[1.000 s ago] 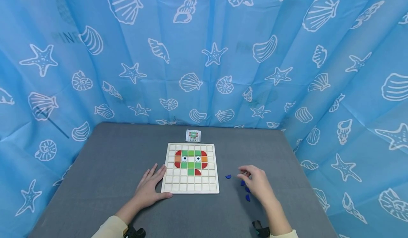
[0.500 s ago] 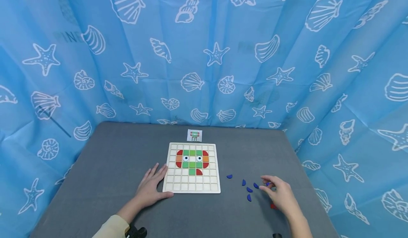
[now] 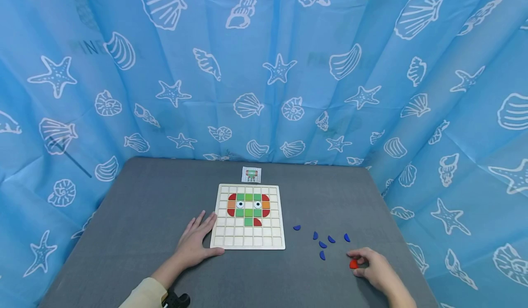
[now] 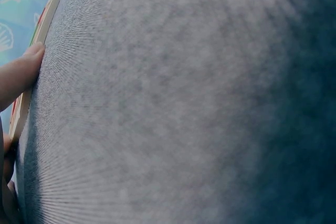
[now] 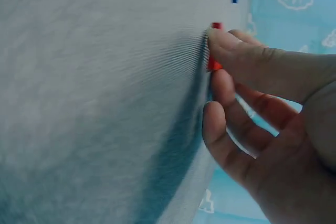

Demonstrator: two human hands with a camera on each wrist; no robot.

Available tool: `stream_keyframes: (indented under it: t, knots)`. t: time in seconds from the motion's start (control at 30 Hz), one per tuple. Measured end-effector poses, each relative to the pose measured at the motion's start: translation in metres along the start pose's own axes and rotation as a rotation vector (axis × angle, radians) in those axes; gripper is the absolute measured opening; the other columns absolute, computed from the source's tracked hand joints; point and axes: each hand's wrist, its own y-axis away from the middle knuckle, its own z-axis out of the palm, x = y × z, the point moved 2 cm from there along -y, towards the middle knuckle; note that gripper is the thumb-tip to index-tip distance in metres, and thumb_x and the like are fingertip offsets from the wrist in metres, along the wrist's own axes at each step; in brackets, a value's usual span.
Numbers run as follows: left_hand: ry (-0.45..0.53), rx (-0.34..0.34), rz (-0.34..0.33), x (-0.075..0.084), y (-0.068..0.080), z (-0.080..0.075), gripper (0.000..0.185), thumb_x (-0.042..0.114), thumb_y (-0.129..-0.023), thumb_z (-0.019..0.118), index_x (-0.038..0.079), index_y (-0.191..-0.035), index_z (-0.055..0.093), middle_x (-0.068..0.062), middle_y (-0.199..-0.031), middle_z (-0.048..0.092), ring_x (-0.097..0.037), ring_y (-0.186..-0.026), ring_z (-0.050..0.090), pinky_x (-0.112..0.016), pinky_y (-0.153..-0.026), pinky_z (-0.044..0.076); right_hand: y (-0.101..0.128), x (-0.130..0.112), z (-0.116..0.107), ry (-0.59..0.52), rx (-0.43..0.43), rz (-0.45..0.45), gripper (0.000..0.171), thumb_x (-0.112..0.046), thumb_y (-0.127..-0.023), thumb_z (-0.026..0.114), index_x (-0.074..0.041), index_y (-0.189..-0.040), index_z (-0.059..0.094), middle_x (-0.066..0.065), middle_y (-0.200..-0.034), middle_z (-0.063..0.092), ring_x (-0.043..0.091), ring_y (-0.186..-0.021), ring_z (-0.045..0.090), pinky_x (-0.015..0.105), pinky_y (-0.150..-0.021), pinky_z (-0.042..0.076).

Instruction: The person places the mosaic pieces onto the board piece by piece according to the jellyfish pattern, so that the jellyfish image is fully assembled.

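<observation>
Blue curtain printed w/ white shells and starfish (image 3: 264, 69) hangs round a grey felt-topped table (image 3: 136, 216). In the middle lies a pale wooden grid board (image 3: 248, 217), partly filled w/ flat coloured tiles making a small figure, and just beyond it sits a small printed pattern card (image 3: 251, 174). The left hand (image 3: 195, 240) lies flat on the table, fingers straight and relaxed, thumb and fingertips touching the board's near-left corner (steadying it, by the look). The right hand (image 3: 373, 267) is down at the near-right of the table, well apart from the board; its thumb and forefinger are curled onto a small red tile (image 3: 353, 264), pinching it at the edges while it sits on the felt. The right wrist view shows the same: fingertips (image 5: 223, 40) closing on the red piece (image 5: 214, 45) against the surface. To do the pick-up well, I'd say get the pads under or firmly on opposite edges before lifting, since a thin tile on felt can slip or flip, and keep the left hand holding the board. Counts: one board, one card, one loose red tile, six small dark-blue curved tiles (image 3: 322, 244) scattered between board and right hand.
</observation>
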Motion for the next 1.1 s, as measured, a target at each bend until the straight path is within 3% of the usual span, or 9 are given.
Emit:
stream_keyframes:
  t: [0.23, 0.47, 0.83, 1.1]
  knots:
    - [0.008, -0.008, -0.008, -0.001, 0.0, 0.0, 0.117, 0.084, -0.071, 0.065, 0.017, -0.16, 0.03, -0.001, -0.166, 0.029, -0.033, -0.157, 0.011, -0.058, -0.124, 0.011, -0.003, -0.003, 0.006, 0.002, 0.028, -0.03, 0.019, -0.004, -0.077, 0.084, -0.008, -0.092, 0.073, -0.001, -0.086, 0.063, 0.012, -0.073, 0.058, 0.03, -0.065, 0.05]
    - [0.012, -0.015, -0.001, -0.001, 0.0, 0.0, 0.115, 0.083, -0.072, 0.065, 0.017, -0.16, 0.029, 0.0, -0.166, 0.029, -0.033, -0.157, 0.011, -0.057, -0.124, 0.01, -0.006, -0.015, 0.008, 0.069, 0.072, -0.106, 0.017, -0.01, -0.084, 0.081, -0.006, -0.1, 0.075, -0.001, -0.085, 0.061, 0.01, -0.072, 0.056, 0.027, -0.062, 0.049]
    - [0.024, 0.009, 0.023, 0.0, 0.001, -0.002, 0.114, 0.079, -0.073, 0.068, 0.015, -0.16, 0.03, -0.001, -0.166, 0.029, -0.034, -0.157, 0.012, -0.057, -0.124, 0.01, -0.013, -0.053, 0.005, 0.063, 0.269, -0.43, 0.016, -0.007, -0.086, 0.079, -0.01, -0.102, 0.076, -0.003, -0.095, 0.064, 0.001, -0.075, 0.053, 0.026, -0.065, 0.051]
    - [0.042, 0.017, 0.029, 0.0, 0.002, -0.002, 0.113, 0.078, -0.073, 0.069, 0.016, -0.16, 0.031, -0.001, -0.166, 0.03, -0.034, -0.157, 0.013, -0.057, -0.123, 0.011, -0.021, -0.084, 0.008, 0.022, 0.284, -0.562, 0.017, -0.005, -0.087, 0.078, -0.009, -0.103, 0.075, 0.0, -0.101, 0.064, 0.0, -0.076, 0.051, 0.024, -0.064, 0.051]
